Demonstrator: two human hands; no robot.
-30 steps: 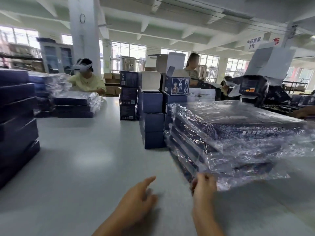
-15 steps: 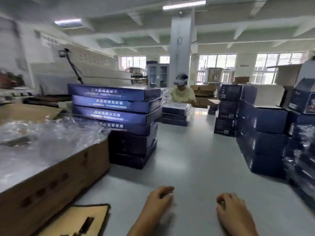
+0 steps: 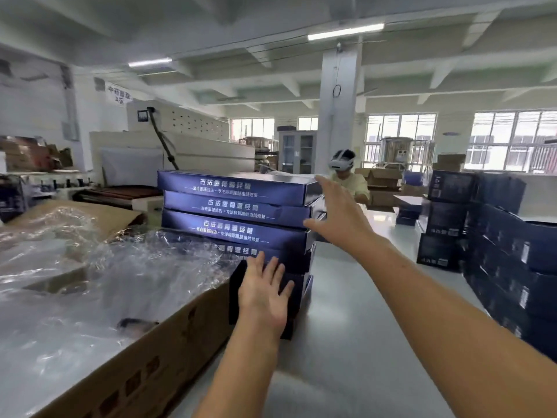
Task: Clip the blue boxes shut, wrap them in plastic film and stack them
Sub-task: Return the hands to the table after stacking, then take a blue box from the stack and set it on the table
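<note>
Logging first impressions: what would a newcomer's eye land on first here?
The stack of blue boxes at centre, white lettering on their sides. Both hands reach for it, fingers spread: left hand low at its near end, right hand by its top corner. Crinkled plastic film covers the carton at left.

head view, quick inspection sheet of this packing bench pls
surface: pale grey table
job's things: stack of flat blue printed cardboard boxes, unwrapped; clear plastic film heaped in a brown cardboard carton
clutter: dark blue boxes stacked at right
hands: left hand open by the stack's lower end; right hand open at its upper right end
cables: thin wire loop on white pillar
surroundings: person in a headset at the table's far end; windows behind
</note>
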